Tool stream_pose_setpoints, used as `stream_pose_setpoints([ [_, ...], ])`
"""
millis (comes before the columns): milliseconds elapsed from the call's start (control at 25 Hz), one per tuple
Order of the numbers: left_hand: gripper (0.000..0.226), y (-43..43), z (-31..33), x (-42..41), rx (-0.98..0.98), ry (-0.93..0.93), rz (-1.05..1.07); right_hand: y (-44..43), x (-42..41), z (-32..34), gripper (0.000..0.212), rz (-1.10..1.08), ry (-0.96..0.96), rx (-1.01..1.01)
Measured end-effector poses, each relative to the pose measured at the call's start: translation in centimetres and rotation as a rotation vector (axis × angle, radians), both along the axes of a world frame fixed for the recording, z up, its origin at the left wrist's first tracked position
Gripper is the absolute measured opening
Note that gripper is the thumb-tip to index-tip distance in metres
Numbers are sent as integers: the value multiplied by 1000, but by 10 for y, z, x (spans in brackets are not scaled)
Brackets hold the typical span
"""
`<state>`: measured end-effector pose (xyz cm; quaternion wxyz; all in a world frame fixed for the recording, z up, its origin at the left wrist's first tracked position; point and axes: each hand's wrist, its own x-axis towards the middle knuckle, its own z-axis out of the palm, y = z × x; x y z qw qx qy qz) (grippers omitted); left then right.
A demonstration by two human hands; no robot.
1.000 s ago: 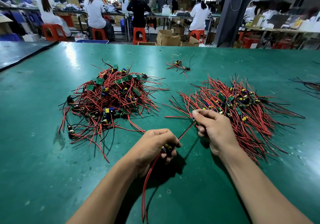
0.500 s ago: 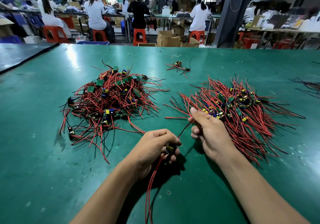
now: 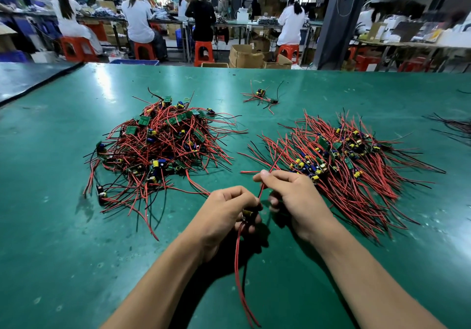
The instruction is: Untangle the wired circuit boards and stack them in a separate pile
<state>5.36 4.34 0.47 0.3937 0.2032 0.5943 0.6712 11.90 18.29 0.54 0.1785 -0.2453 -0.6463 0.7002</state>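
1. A person's two bare forearms reach out over a green table [image 3: 51, 226], and the hands meet close together near its middle.
2. The left hand [image 3: 226, 216] is curled round a small circuit board [image 3: 247, 213] (only a yellowish part peeps out between the fingers). Two red leads [image 3: 238, 265] trail from the board toward the near edge.
3. The right hand [image 3: 293, 198] pinches a red wire [image 3: 271, 168] between thumb and forefinger, its other fingers curled under. The wire rises from the left hand through the pinch, and its free end points away across the table.
4. Left of the hands lies a tangled pile [image 3: 158, 145]. Its red and black wires cross every way, with green boards and blue and yellow parts caught among them.
5. Just beside the right hand lies a neater pile [image 3: 339, 158]. Its boards are gathered along the middle and its wires fan out to both sides.
6. Farther off, between the two piles and well apart from both, sits a small cluster [image 3: 262, 96] of boards and wires. A few dark wires [image 3: 456, 127] lie at the right edge.
7. Beyond the table, people in white caps sit on red stools at long benches with their backs turned.
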Motion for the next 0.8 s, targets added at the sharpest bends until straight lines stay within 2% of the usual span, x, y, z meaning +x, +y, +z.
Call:
stream_pose_setpoints([
  [120, 19, -2, 1, 1, -27, 70, -106, 5, -5, 2, 34, -125, 88, -161],
  [240, 11, -4, 3, 2, -30, 118, -175, 7, -7, 7, 45, -109, 106, -456],
  [320, 10, -4, 3, 1, -25, 117, -182, 9, -7, 9, 46, -73, 125, -598],
  [520, 11, -4, 2, 1, -20, 107, -187, 14, -6, 12, 33, -54, 228, -730],
  [680, 13, -3, 0, 2, -5, 75, -196, 17, -4, 12, 34, -12, 234, -857],
  [760, 15, -2, -1, 1, -10, 58, -163, 17, -4, 12, 37, -44, 201, -802],
  [800, 16, -1, -2, 1, -8, 35, -118, 16, -4, 11, 37, -81, 171, -703],
])
